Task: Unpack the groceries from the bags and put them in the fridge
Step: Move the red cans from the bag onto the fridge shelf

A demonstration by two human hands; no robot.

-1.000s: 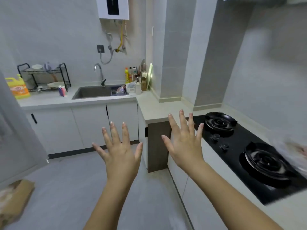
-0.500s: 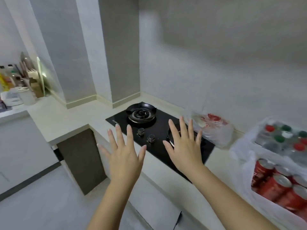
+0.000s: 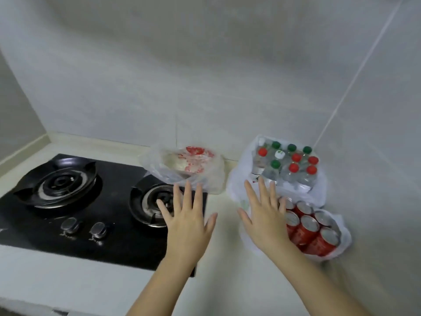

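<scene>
Three plastic bags stand on the counter against the wall. A clear bag (image 3: 211, 179) with red-and-white wrapped food sits behind the right burner. A white bag (image 3: 237, 179) in the corner holds several small bottles (image 3: 289, 165) with red and green caps. In front of it, another white bag (image 3: 344, 236) holds several red drink cans (image 3: 309, 229). My left hand (image 3: 186, 220) hovers flat with fingers spread over the right edge of the stove. My right hand (image 3: 264, 217) is spread too, just left of the cans. Both hands hold nothing. No fridge is in view.
A black two-burner gas stove (image 3: 45, 233) with two knobs (image 3: 84, 228) fills the left of the pale counter (image 3: 223, 224). Grey tiled walls close the back and the right side. The counter's front edge runs along the bottom left.
The view has swung right from the sink, past the stove, to the bags on the counter. Both hands stay raised and spread, now over the stove edge and the bags.
</scene>
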